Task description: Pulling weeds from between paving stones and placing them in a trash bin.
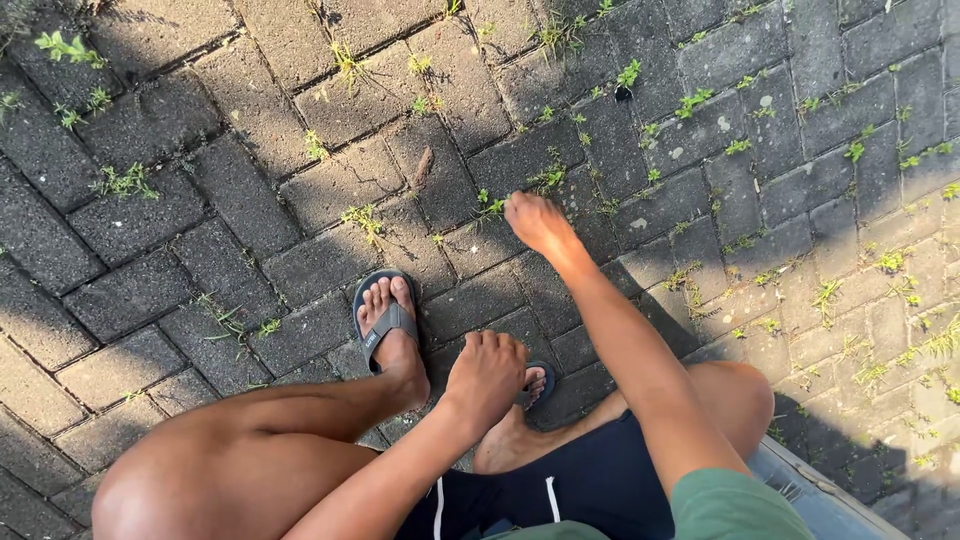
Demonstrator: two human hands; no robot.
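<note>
1. Green shirt hem and dark shorts w/ white drawstrings are seen nearest the camera; a squatting or low seated pose is suggested by the bent bare knees, though which cannot be told.
2. A grey edge is seen at lower right, just behind the shorts; what it belongs to cannot be told.
3. The left hand is held loosely curled, knuckles up, over the feet. Nothing is visibly held; the palm side is hidden, so a small item inside cannot be ruled out.
4. Grey flip-flops are worn; the left foot is fully shown, the right foot is mostly hidden by the left hand.
5. The right hand is stretched fwd w/ arm extended, fingers bent down and bunched at a small weed growing from a joint in the paving bricks. The fingertips appear to be touching or just beside the weed; whether it is actually pinched cannot be told.
6. Relative position: the weed lies just left of the right hand, well apart from the left hand, and beyond the toes.
7. Risks, as judged: the stem may be snapped w/ roots left in the joint if gripped high; fingertips may be scraped on rough brick; balance may be lost by the fwd reach.
8. Farther out, more weeds are scattered thru the joints, thickest at the sunlit right.
</note>
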